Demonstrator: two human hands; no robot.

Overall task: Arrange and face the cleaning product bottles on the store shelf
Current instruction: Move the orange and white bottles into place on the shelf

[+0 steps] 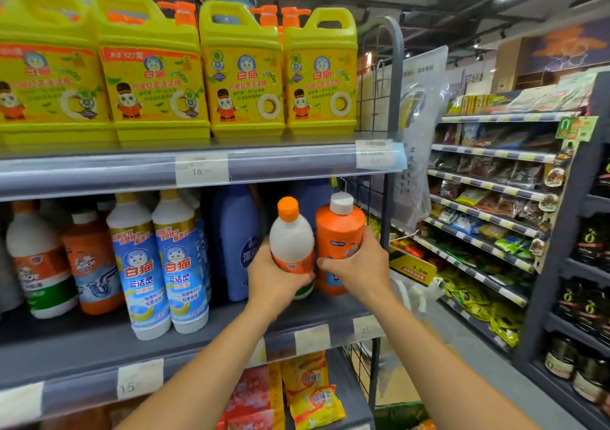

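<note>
Both hands reach forward (arms outstretched): left hand [275,272] grips white bottle [290,231], right hand [356,264] orange bottle [340,228].

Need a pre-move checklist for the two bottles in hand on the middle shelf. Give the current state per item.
1. Left hand has a firm wrap on the white bottle: ok.
2. Right hand has a firm wrap on the orange bottle: ok.
3. Both bottles roughly upright: ok.
4. Bases seated on the shelf: cannot tell, as the hands hide the bottoms.
5. Print turned out to the aisle: cannot tell, as the hands cover much of it.
6. Bottles lined up with the row to their left: not ok, as they stand further forward and apart from it.
</note>
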